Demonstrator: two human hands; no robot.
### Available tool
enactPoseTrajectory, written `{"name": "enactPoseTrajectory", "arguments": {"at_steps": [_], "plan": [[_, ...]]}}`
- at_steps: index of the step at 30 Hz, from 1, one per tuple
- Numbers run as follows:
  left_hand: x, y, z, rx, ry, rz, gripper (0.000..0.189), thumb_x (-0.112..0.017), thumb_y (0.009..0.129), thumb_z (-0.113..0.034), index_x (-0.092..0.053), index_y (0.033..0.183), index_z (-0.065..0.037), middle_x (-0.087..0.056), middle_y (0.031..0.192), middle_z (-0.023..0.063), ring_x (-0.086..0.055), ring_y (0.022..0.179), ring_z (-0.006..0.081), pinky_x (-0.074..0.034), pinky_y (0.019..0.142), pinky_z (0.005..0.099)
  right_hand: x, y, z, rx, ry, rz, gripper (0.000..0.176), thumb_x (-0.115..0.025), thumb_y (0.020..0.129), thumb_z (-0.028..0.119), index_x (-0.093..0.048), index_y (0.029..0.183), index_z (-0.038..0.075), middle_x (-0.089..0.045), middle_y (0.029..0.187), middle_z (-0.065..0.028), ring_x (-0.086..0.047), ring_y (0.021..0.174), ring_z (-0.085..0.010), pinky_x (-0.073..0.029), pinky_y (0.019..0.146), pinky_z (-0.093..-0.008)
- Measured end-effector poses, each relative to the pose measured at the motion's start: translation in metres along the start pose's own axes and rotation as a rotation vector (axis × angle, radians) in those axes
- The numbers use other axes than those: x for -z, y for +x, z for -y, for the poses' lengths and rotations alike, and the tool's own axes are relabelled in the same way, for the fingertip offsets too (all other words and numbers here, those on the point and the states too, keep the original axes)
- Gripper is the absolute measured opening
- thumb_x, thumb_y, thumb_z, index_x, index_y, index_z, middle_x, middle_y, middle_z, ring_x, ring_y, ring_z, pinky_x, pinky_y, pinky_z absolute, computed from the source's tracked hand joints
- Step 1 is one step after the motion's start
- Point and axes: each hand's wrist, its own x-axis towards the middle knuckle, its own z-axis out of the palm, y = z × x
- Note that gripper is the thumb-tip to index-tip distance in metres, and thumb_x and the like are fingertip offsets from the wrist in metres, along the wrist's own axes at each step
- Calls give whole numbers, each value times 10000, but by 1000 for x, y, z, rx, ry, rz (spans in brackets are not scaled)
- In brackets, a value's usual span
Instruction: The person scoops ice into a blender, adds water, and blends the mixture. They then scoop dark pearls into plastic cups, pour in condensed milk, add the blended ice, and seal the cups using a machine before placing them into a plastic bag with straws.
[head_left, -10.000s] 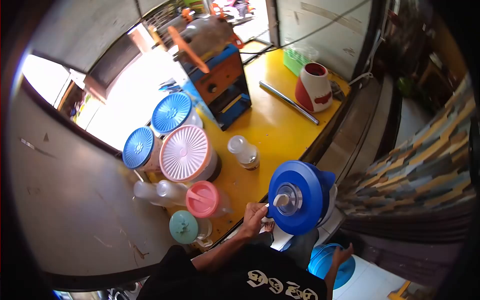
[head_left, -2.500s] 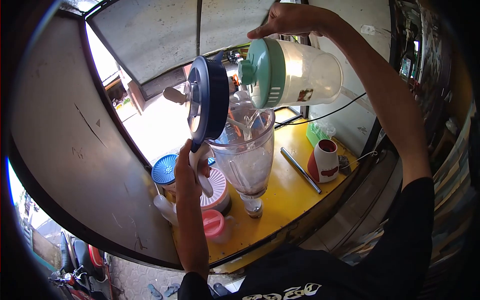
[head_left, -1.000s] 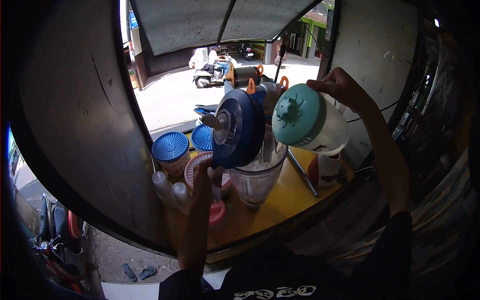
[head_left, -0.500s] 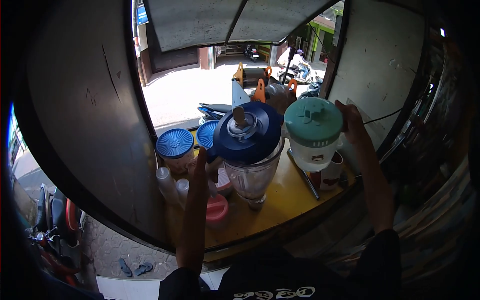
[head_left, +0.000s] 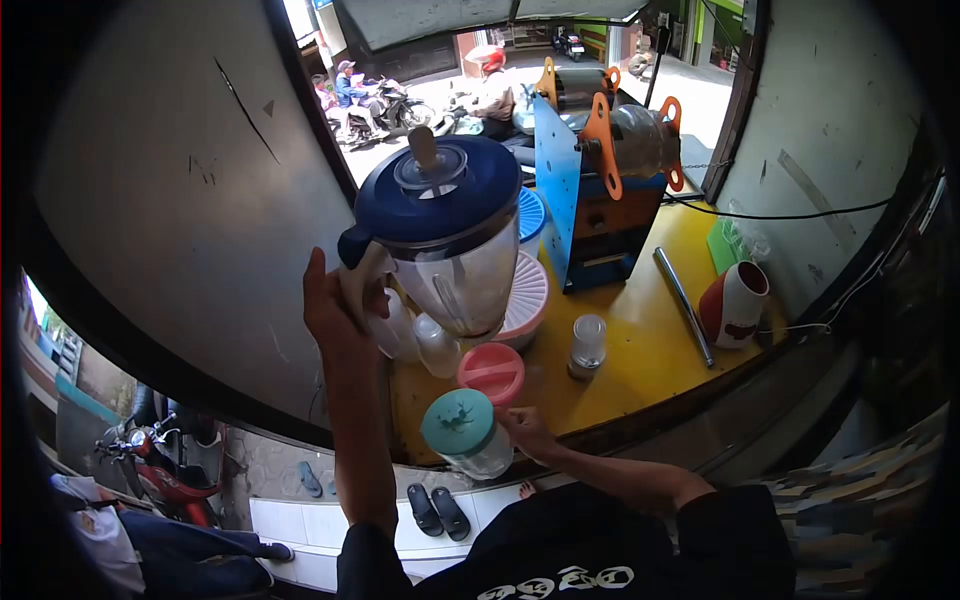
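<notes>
My left hand [head_left: 335, 300] is closed around the handle of a clear blender jug [head_left: 460, 285] with a dark blue lid, held up above the counter. My right hand [head_left: 530, 435] grips the side of a clear pitcher [head_left: 485, 457] with a green lid, low at the counter's front edge. The grip is partly hidden. Behind the pitcher is a pink-lidded container [head_left: 490, 372]. Clear plastic cups [head_left: 437, 343] lie beside the jug's base. A small clear jar [head_left: 588, 345] stands on the yellow counter [head_left: 630, 370].
A blue and black machine [head_left: 610, 230] with orange brackets and rolls stands at the back. To the right are a metal bar [head_left: 685, 305] and a red and white blender base [head_left: 735, 305]. A cable [head_left: 800, 214] crosses the right wall. Motorcycles [head_left: 395, 108] and people are outside.
My right hand has brought the green-lidded pitcher down and left to the counter's front edge. The blender jug, still in my left hand, appears further left. The view has shifted, and the small jar shows.
</notes>
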Motion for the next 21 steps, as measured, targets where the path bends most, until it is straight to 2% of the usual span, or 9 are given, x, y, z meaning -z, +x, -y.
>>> {"name": "enactPoseTrajectory", "arguments": {"at_steps": [4,11,13,15,16,17,18,19,21], "plan": [[9,-6,4,-15,-19,-70,598,-332,826,-507,-570,736,35,-506,520,101,-455,409,155,-377,428,236,-65,50,-87,71,-33,-11,396,-488,872,338,-591,693,0,-502,588,32,-414,541,-35,-345,466,-226],[-19,-24,32,-80,-4,-147,551,-323,827,-503,-493,633,-17,-434,468,108,-403,393,182,-371,473,292,-72,64,-84,177,-147,-29,302,-499,845,263,-571,824,-29,-561,664,-106,-532,634,-197,-414,601,-342],[-19,-24,50,-65,-44,20,536,-318,831,-492,-503,687,-10,-472,508,111,-433,414,184,-391,481,272,-51,42,-72,771,-395,-215,286,-503,818,249,-561,883,-23,-575,714,-164,-566,686,-298,-426,636,-383],[-18,-25,86,-73,-87,176,526,-313,836,-482,-512,741,-4,-509,547,113,-464,435,186,-411,490,252,31,6,-36,201,-609,493,267,-511,788,227,-573,877,-17,-589,733,-167,-566,707,-333,-428,650,-400],[-19,-26,117,-429,410,-35,494,-321,836,-465,-506,752,-15,-514,578,104,-469,455,178,-409,492,251,70,-6,-24,124,-627,540,236,-512,758,202,-593,822,-10,-596,728,-169,-569,685,-323,-427,632,-402],[-38,-29,128,-423,448,-49,473,-328,834,-454,-506,770,-21,-518,604,93,-474,472,172,-406,491,249,113,-16,-11,29,-702,581,211,-510,739,183,-612,767,1,-600,698,-169,-581,667,-304,-434,602,-383],[-57,-33,139,-417,486,-63,452,-335,833,-443,-506,789,-26,-521,629,82,-480,490,167,-403,491,247,158,-22,-14,-27,-715,493,198,-517,729,187,-616,740,16,-605,673,-145,-589,621,-272,-437,556,-363],[-91,-45,136,-48,81,130,445,-340,831,-437,-513,815,-28,-523,650,70,-484,504,163,-399,488,244,201,-32,3,-36,-804,233,177,-518,726,170,-621,739,27,-608,652,-113,-587,571,-230,-439,530,-328],[-160,-52,162,168,-147,81,486,-331,818,-478,-523,819,-31,-510,600,59,-479,485,158,-379,453,243,270,-50,65,83,-595,-442,247,-535,780,278,-607,866,59,-621,695,-87,-607,643,-224,-468,611,-326]]}}
